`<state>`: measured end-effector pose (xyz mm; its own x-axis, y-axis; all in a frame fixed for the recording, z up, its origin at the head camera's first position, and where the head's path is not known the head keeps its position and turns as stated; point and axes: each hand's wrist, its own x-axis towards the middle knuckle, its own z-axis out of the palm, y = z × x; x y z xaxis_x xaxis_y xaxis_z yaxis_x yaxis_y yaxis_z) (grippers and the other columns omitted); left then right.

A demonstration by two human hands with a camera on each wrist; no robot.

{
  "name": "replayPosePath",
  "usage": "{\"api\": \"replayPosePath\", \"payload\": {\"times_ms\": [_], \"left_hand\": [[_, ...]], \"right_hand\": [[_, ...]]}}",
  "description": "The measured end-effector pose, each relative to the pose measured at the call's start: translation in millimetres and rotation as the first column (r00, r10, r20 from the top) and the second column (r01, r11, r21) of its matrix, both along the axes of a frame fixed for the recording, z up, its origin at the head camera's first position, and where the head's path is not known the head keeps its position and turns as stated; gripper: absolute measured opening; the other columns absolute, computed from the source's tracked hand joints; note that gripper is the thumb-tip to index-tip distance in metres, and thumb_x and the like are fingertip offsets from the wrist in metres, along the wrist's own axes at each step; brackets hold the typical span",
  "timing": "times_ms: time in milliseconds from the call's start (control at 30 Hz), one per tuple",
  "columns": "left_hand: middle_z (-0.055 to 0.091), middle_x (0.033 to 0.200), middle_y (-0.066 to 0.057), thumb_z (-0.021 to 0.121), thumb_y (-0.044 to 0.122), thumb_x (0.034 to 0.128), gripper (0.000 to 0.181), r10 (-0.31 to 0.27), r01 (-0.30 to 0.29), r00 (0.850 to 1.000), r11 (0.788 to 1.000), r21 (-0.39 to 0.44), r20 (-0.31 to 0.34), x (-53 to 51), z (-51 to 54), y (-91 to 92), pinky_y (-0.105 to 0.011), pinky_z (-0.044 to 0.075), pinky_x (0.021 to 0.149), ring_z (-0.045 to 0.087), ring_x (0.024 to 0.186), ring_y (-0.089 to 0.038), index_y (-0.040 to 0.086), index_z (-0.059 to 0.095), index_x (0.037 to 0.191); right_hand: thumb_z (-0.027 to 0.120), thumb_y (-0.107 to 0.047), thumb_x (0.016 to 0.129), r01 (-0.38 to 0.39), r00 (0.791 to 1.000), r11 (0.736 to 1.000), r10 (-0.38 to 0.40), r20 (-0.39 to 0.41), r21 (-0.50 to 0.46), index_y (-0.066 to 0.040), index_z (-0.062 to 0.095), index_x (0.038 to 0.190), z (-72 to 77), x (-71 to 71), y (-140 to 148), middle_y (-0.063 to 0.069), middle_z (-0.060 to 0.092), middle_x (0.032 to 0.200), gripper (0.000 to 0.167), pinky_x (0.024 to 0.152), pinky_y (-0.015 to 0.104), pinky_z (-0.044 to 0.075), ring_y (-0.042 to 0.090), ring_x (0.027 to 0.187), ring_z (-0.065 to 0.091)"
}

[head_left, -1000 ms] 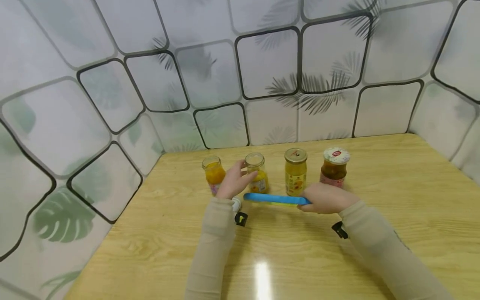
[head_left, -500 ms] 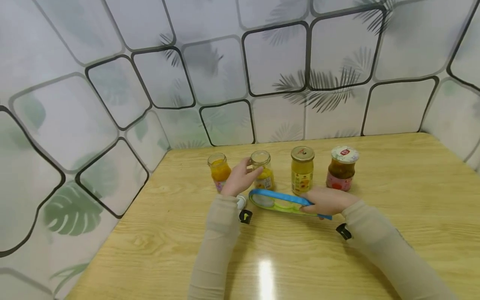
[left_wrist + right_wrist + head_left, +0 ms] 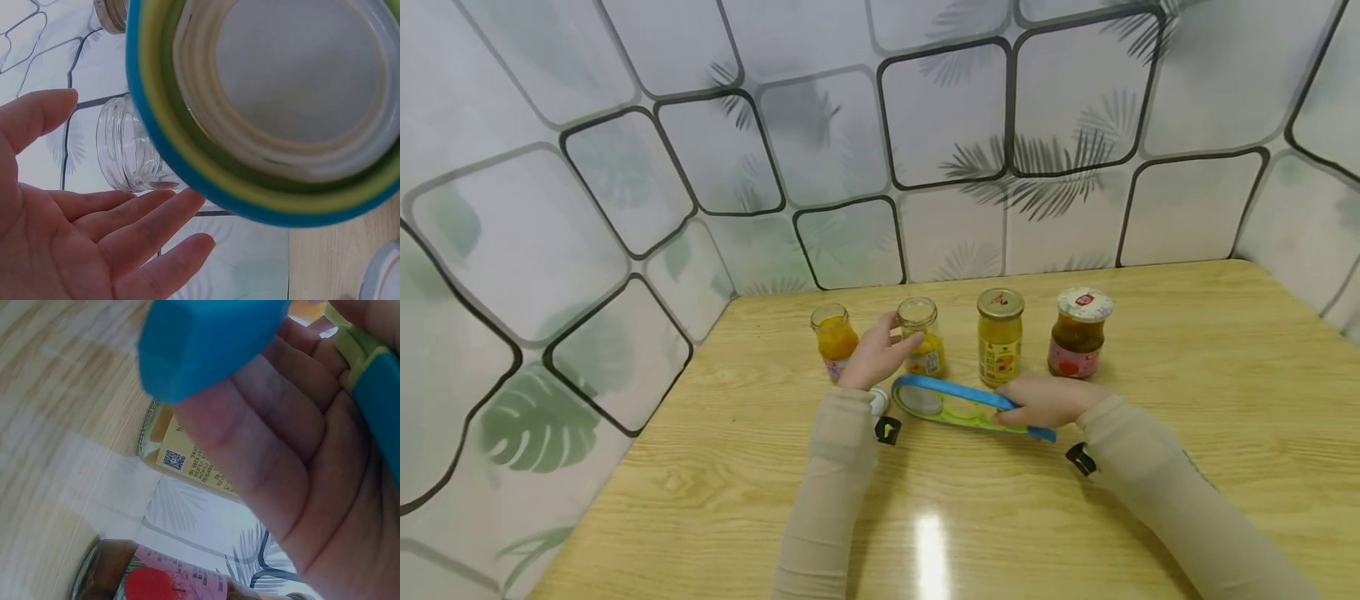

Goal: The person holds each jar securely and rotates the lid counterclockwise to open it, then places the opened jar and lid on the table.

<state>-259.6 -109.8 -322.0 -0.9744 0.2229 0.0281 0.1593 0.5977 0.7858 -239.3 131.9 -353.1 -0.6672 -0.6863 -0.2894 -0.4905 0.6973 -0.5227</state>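
We log the right hand [image 3: 1047, 402] wrapped firmly round the opener [image 3: 955, 389], its loop just in front of the uncapped yellow jar [image 3: 929, 362], with a lid [image 3: 300, 69] inside. Left hand [image 3: 872, 356]: fingers extended loosely beside that jar; contact unclear to us. Risks, we judge: a slackened squeeze drops the lid; a knock from the opener tips the jar, spilling it. Obstacles around this jar: white cap [image 3: 878, 402] in front-left, orange jar [image 3: 837, 340] left, sealed jar [image 3: 1000, 343] right, brown jar [image 3: 1078, 337] farther right.
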Motion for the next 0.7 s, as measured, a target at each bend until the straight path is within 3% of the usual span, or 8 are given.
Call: {"api": "replayPosePath", "payload": {"times_ms": [700], "left_hand": [[0.029, 0.139, -0.014, 0.052, 0.034, 0.0891, 0.064, -0.027, 0.028, 1.0, 0.999, -0.027, 0.011, -0.7, -0.9, -1.1, -0.038, 0.043, 0.087, 0.043, 0.116, -0.028, 0.006, 0.023, 0.139]], "right_hand": [[0.051, -0.029, 0.09, 0.005, 1.0, 0.999, -0.004, -0.011, 0.036, -0.013, 0.05, 0.074, -1.4, -0.9, 0.1, -0.003, 0.05, 0.055, 0.023, 0.046, 0.023, 0.039, 0.008, 0.046, 0.047]]}}
